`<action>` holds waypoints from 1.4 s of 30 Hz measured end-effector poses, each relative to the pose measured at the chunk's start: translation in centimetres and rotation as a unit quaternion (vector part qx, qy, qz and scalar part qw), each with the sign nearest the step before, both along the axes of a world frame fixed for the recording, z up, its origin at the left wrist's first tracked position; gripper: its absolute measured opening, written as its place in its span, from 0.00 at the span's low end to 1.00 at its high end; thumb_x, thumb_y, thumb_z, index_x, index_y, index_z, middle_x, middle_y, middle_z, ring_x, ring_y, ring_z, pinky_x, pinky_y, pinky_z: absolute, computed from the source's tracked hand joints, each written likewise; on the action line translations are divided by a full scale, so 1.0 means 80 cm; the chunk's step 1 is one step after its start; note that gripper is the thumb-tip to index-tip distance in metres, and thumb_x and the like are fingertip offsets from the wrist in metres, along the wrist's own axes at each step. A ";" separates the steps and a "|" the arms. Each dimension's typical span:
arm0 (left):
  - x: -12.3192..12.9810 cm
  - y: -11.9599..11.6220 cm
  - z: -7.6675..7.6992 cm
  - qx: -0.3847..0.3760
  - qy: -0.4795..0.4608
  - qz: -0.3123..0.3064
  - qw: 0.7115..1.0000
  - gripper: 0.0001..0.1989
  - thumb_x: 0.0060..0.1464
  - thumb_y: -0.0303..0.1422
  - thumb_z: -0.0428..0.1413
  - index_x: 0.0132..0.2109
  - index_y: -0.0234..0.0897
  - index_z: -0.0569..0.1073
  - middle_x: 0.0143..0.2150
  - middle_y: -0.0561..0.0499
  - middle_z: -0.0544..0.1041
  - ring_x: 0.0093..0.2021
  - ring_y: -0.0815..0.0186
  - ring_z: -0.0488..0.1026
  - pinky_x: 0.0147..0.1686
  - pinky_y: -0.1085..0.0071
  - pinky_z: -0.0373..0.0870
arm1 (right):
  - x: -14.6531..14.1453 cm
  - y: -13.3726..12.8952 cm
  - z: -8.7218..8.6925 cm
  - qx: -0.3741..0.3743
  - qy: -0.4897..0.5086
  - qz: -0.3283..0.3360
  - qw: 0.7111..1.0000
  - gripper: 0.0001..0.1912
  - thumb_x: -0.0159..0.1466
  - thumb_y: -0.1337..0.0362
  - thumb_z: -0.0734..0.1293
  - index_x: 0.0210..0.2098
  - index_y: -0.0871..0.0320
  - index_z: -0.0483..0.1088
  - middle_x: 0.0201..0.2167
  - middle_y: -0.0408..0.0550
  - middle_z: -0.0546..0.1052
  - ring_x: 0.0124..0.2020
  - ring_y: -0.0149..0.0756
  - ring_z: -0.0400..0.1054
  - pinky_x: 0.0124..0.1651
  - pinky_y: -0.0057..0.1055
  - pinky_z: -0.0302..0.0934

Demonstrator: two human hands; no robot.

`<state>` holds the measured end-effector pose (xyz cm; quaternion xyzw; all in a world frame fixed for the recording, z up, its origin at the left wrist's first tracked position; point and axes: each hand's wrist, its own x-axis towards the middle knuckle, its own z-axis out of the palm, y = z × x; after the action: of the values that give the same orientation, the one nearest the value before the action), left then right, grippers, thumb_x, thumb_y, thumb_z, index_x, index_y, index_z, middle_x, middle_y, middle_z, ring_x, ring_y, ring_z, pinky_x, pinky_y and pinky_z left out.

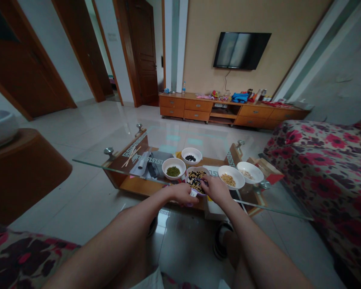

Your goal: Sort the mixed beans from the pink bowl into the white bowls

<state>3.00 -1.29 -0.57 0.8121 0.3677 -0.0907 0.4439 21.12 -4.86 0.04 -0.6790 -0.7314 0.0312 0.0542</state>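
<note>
My left hand point(185, 194) is closed around the handle of a small purple-rimmed vessel point(202, 195); its exact kind is unclear. Mixed dark and yellow beans point(195, 184) lie in it. Behind and touching it is a white bowl point(206, 170) with more of the same mix. My right hand point(213, 188) reaches in from the right, fingertips pressed together among the beans; what they pinch is hidden. Around these stand white bowls of green beans point(173, 171), black beans point(190, 158), yellow beans point(228, 179) and pale pieces point(247, 174).
Everything stands on a glass coffee table point(93, 160) with a wooden shelf below. Chopsticks point(132, 155) lie at its left. A flowered sofa point(313, 160) borders the right side. A wooden cabinet point(198, 106) and a television point(242, 50) are at the far wall.
</note>
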 end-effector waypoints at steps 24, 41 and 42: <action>0.001 0.002 -0.005 0.002 -0.005 -0.004 1.000 0.15 0.53 0.40 0.51 0.29 0.34 0.74 0.22 0.50 0.73 0.21 0.67 0.71 0.24 0.73 0.67 | -0.006 0.005 -0.005 -0.012 -0.034 0.003 0.999 0.17 0.68 0.55 0.56 0.43 0.51 0.74 0.39 0.50 0.79 0.40 0.40 0.73 0.37 0.30 0.58; 0.002 -0.001 -0.001 0.009 -0.001 0.002 1.000 0.15 0.54 0.40 0.51 0.30 0.33 0.74 0.24 0.50 0.74 0.22 0.67 0.71 0.25 0.72 0.69 | -0.010 0.003 0.004 0.031 0.019 -0.006 0.999 0.19 0.69 0.54 0.54 0.47 0.49 0.74 0.41 0.48 0.80 0.41 0.41 0.73 0.40 0.32 0.60; 0.001 -0.001 0.001 0.007 -0.003 0.003 1.000 0.15 0.54 0.40 0.51 0.30 0.33 0.74 0.24 0.49 0.74 0.22 0.67 0.71 0.25 0.73 0.69 | -0.013 0.003 0.006 0.044 0.031 -0.009 0.999 0.19 0.69 0.54 0.54 0.48 0.48 0.74 0.42 0.47 0.79 0.41 0.41 0.73 0.40 0.32 0.60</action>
<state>3.12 -1.36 -0.52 0.8143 0.3692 -0.0846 0.4399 20.07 -4.64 0.51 -0.6812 -0.7241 0.0196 0.1062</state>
